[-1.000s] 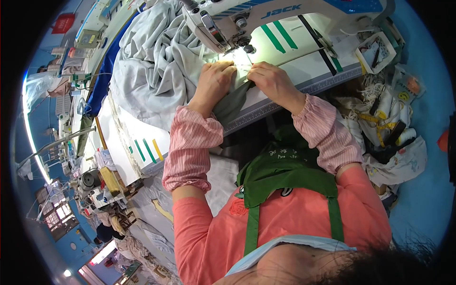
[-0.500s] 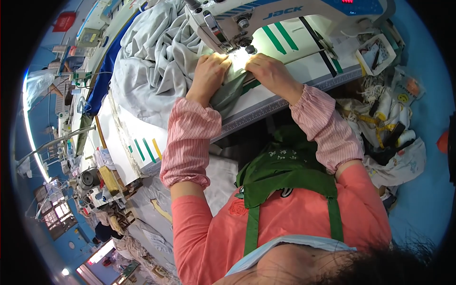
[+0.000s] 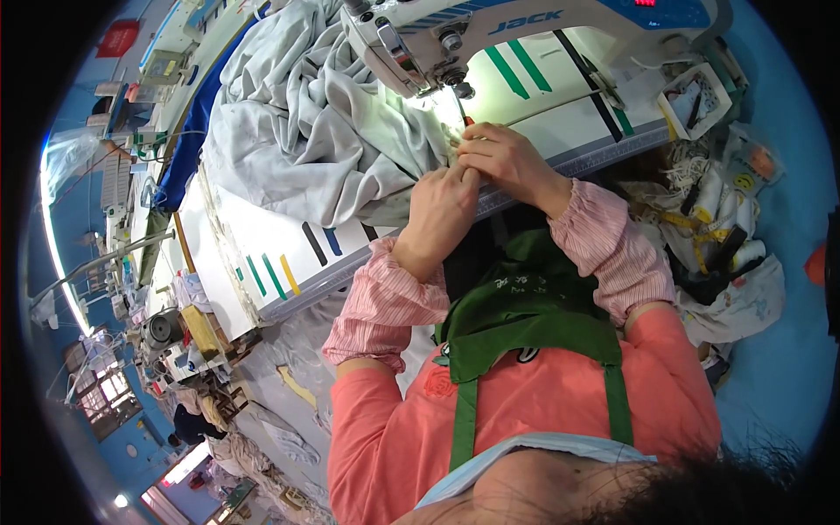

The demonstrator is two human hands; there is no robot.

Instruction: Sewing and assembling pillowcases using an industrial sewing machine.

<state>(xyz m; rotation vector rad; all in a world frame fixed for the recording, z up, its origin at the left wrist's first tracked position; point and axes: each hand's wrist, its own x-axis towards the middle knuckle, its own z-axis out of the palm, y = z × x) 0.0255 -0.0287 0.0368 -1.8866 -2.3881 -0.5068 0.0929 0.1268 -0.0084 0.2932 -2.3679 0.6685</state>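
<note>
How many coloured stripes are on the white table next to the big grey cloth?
5. On the white table, near its front edge below the grey cloth: two green, one yellow, one black, one blue. The cloth may hide more.

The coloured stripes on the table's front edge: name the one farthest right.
The blue stripe, beside the black one; the two green stripes and the yellow stripe lie further left.
</note>
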